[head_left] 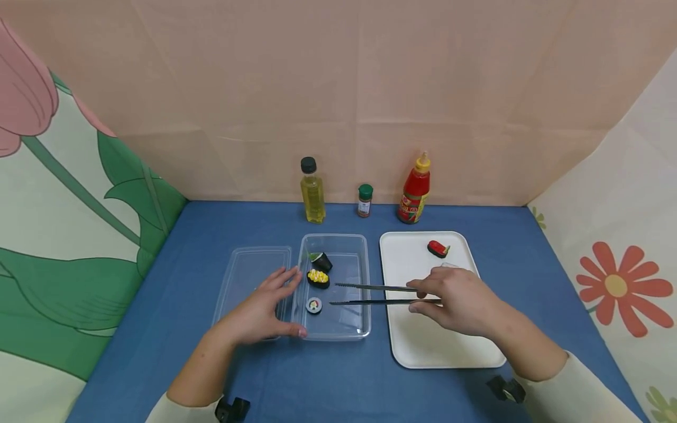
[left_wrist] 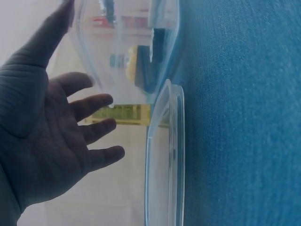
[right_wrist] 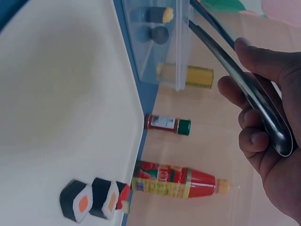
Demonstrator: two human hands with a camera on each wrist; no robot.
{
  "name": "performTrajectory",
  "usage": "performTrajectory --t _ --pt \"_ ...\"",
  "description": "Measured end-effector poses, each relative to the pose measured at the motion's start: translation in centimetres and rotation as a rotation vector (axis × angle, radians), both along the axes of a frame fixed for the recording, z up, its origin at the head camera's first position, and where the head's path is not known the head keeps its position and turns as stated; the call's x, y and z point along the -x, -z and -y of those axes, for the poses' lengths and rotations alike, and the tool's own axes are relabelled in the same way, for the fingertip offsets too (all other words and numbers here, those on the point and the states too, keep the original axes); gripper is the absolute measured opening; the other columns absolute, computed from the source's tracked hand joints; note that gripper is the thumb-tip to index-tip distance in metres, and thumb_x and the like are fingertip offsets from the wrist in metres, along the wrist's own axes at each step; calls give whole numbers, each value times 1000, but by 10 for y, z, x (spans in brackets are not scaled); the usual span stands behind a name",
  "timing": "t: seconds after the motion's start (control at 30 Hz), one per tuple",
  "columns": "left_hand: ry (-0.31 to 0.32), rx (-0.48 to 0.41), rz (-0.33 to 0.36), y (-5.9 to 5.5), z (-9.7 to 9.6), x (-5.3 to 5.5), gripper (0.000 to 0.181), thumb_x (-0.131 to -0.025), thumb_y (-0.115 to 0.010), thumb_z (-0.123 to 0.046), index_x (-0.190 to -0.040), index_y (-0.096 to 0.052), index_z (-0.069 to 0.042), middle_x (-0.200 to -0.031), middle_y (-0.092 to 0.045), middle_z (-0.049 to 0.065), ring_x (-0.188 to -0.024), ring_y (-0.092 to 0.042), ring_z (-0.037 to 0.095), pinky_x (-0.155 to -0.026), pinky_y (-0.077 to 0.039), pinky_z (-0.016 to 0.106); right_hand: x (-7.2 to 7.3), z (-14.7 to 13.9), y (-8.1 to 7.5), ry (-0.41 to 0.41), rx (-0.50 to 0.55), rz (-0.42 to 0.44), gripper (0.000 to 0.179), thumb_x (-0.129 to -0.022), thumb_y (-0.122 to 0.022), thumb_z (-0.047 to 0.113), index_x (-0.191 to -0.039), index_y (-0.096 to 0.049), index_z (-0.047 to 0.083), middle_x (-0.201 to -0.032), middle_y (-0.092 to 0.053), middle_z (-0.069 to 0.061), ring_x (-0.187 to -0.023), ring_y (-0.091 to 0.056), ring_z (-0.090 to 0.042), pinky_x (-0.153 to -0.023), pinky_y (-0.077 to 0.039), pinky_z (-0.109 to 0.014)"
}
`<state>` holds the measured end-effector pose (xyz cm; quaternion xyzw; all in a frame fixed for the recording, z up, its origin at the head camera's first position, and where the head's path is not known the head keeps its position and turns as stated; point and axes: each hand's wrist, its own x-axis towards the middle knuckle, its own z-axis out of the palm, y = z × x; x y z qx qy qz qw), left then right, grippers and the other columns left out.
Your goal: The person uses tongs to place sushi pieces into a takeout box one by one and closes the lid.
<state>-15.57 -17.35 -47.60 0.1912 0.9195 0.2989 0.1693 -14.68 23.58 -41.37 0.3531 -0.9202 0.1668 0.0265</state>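
My right hand grips metal tongs. The tong tips stand apart over the right part of a clear plastic container, with nothing between them. Inside that container, along its left side, are a dark cone-shaped hand roll, a sushi piece with yellow topping and a round sushi roll. My left hand is spread at the container's left wall; whether the fingertips touch it I cannot tell. Two black-wrapped sushi pieces and a red-topped sushi piece lie on the white tray.
A clear lid lies left of the container, partly under my left hand. Along the back stand an oil bottle, a small green-capped spice jar and a red sauce bottle. Blue cloth covers the table.
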Motion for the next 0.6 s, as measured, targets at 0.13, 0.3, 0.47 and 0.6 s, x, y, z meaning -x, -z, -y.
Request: performTrajectory --t 0.13,0.3,0.47,0.6 --pt "-1 4 -4 0 0 1 115 -74 -91 -53 -164 -31 -14 -173 -19 2 -159 -7 37 -113 -28 72 -3 -7 -1 37 11 1 33 -85 -88 34 -113 -82 18 -87 -71 18 -69 -50 4 -59 -44 -22" --pt "1 1 -4 0 1 0 115 -74 -91 -54 -164 -31 -14 -173 -19 2 -159 -7 36 -113 -29 71 -6 -13 -1 60 31 -5 35 -82 -90 32 -113 -82 17 -82 -68 17 -65 -45 4 -54 -41 -20" --pt "-4 -2 -1 1 1 -1 115 -74 -91 -53 -164 -32 -14 -173 -19 2 -159 -7 37 -113 -30 71 -7 -21 2 66 34 -21 36 -82 -90 33 -113 -82 16 -82 -66 18 -63 -44 5 -54 -42 -19" --pt "-4 -7 -2 2 1 0 115 -74 -91 -53 -164 -31 -15 -173 -18 1 -159 -7 36 -113 -30 71 -9 -29 5 66 46 -56 36 -81 -90 32 -112 -81 16 -84 -67 19 -67 -47 6 -57 -43 -20"
